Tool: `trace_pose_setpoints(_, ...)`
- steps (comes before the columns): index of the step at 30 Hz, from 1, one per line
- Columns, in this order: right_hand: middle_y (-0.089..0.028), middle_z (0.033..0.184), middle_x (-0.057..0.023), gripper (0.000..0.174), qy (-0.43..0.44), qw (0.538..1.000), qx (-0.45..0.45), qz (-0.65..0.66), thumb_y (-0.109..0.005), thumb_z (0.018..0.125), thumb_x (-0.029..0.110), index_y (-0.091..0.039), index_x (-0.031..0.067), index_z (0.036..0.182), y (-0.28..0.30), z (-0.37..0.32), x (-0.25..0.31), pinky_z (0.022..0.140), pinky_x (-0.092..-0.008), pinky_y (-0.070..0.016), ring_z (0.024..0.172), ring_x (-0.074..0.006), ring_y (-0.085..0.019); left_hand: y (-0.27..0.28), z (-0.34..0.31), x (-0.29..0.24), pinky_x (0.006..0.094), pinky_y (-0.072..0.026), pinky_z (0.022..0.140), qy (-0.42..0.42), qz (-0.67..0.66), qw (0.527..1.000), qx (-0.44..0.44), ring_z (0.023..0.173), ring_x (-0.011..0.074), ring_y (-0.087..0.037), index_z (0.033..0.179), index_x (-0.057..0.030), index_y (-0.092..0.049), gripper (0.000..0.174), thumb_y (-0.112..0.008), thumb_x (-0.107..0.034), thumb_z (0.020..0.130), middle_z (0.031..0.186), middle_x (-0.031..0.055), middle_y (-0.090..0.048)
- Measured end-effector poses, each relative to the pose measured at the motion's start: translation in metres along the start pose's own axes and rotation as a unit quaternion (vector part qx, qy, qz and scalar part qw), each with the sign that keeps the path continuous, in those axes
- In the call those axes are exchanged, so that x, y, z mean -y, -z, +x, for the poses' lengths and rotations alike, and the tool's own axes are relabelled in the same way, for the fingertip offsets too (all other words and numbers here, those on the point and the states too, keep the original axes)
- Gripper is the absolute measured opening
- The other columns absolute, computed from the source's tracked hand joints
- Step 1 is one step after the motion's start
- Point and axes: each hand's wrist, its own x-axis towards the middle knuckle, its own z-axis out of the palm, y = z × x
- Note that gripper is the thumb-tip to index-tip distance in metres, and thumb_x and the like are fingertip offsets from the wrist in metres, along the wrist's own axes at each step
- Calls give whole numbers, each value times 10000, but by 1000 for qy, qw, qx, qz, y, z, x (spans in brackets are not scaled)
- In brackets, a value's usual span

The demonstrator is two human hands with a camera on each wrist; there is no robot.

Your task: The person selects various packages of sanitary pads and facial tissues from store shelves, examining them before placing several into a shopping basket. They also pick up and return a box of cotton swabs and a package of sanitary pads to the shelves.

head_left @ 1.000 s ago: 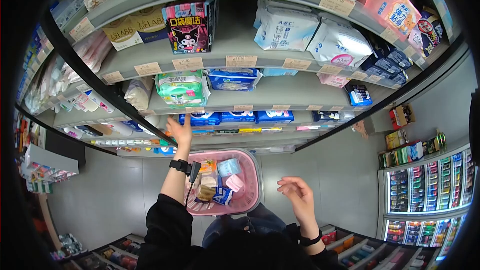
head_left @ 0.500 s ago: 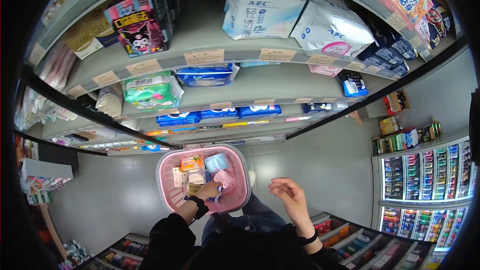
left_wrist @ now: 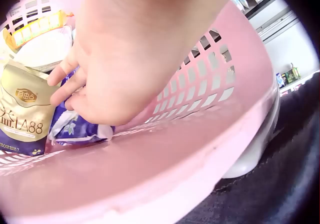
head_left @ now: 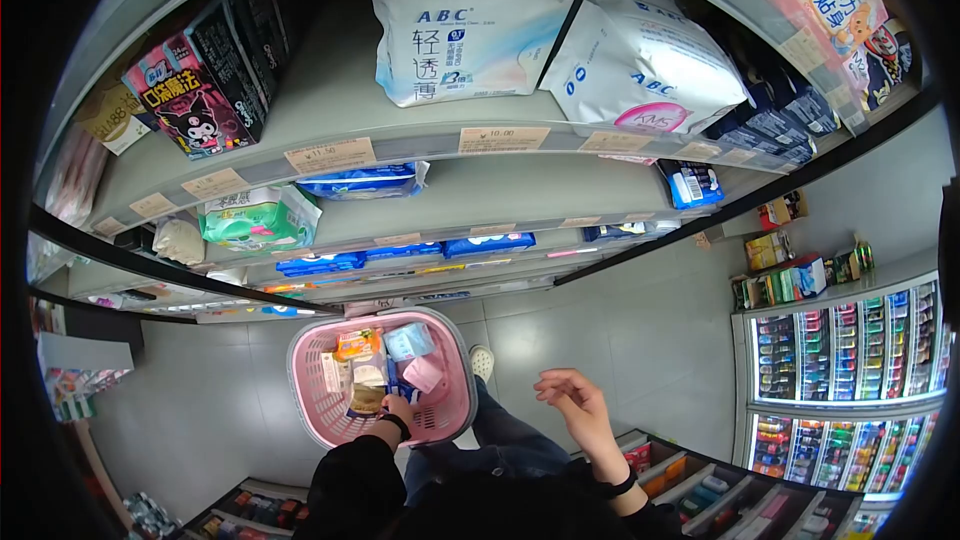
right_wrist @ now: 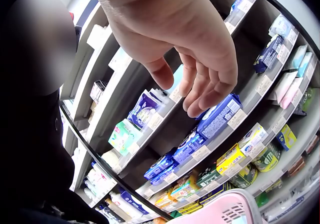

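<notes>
My left hand [head_left: 398, 408] is down inside the pink basket [head_left: 462, 405], at its near side. In the left wrist view the fingers of my left hand [left_wrist: 120, 69] are loosely bent over a blue-purple packet [left_wrist: 82, 131]. Their tips come right beside a gold pouch [left_wrist: 27, 104] marked LA88. Around them in the basket lie an orange packet [head_left: 358, 343], a light blue pack [head_left: 409, 341] and a pink pack [head_left: 422, 373]. My right hand [head_left: 577, 406] hovers over the floor right of the basket, fingers loosely curled and holding nothing.
Shelves of packaged pads rise in front, with white ABC packs [head_left: 470, 35], a black and pink box [head_left: 205, 105] and a green pack [head_left: 258, 218]. A lit drinks cooler [head_left: 850, 350] stands at the right. Low shelving [head_left: 700, 480] runs behind the person.
My left hand has come down from the lower shelf into the basket, then shifted toward its near side. The head view has moved closer to the shelves. My right hand stays raised.
</notes>
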Motion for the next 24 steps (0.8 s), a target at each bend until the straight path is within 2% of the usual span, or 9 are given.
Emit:
trace_pose_setpoints(1,-648,1008,-70,268,-7,1000,6,3,-517,915,-49,-585,9,1168,1,0,-1,885,-258,-469,946,-126,-600,0,-1,0,510,-490,624,0,-2,1000,1,938,315,-667,1203,-252,-647,328,-411,-295,980,1103,72,-664)
trace_pose_setpoints(3,-648,1004,-69,273,-6,1000,9,7,-512,911,-54,-586,9,1167,1,1,-5,882,-259,-469,941,-125,-599,-6,-7,-2,440,-510,570,15,-20,997,-72,845,280,-690,1191,-364,-616,309,-476,-273,932,883,78,-682)
trace_pose_setpoints(4,-648,1000,-68,278,-3,1000,11,12,-507,908,-59,-588,9,1165,0,1,-6,878,-260,-468,936,-124,-599,-9,-10,2,460,-533,611,5,-84,991,-107,879,302,-685,1131,-243,-643,272,-511,-221,894,906,103,-686)
trace_pose_setpoints(7,-649,997,-68,281,11,1000,13,12,-509,902,-56,-589,9,1164,-4,-1,-11,865,-265,-469,925,-123,-598,-12,-25,12,446,-551,631,7,-178,965,-194,895,311,-691,1008,-159,-684,220,-486,-187,917,981,115,-693)
trace_pose_setpoints(12,-665,1002,-80,283,26,1000,-13,-11,-489,894,-20,-596,13,1153,-18,-20,-19,822,-265,-466,896,-140,-617,11,-62,33,454,-544,708,-12,-263,930,-256,845,328,-677,980,-121,-656,172,-552,-130,844,918,140,-683)
trace_pose_setpoints(15,-683,1000,-94,270,29,998,-49,-25,-487,900,27,-609,20,1141,-22,-39,-29,788,-268,-467,873,-159,-643,23,-92,48,490,-515,717,-41,-366,873,-319,841,377,-659,933,-99,-576,192,-649,-174,773,836,170,-665)
trace_pose_setpoints(19,-685,988,-92,259,11,992,-123,-34,-487,918,46,-608,12,1144,-22,-67,-43,768,-270,-473,863,-152,-639,27,-111,71,481,-501,703,-2,-482,832,-276,811,378,-651,903,-102,-536,254,-700,-212,744,808,180,-647)
trace_pose_setpoints(22,-685,983,-97,250,3,985,-166,-39,-495,926,56,-602,-2,1144,-14,-88,-50,759,-264,-475,850,-143,-635,6,-106,90,430,-491,663,-20,-550,731,-404,715,335,-638,903,-102,-498,277,-719,-170,750,763,172,-618)
trace_pose_setpoints(24,-685,979,-89,243,-2,984,-175,-26,-506,923,51,-607,7,1139,-2,-94,-51,762,-258,-467,850,-138,-633,1,-118,89,407,-489,657,-12,-590,691,-417,704,303,-630,902,-97,-486,263,-702,-134,758,766,165,-604)
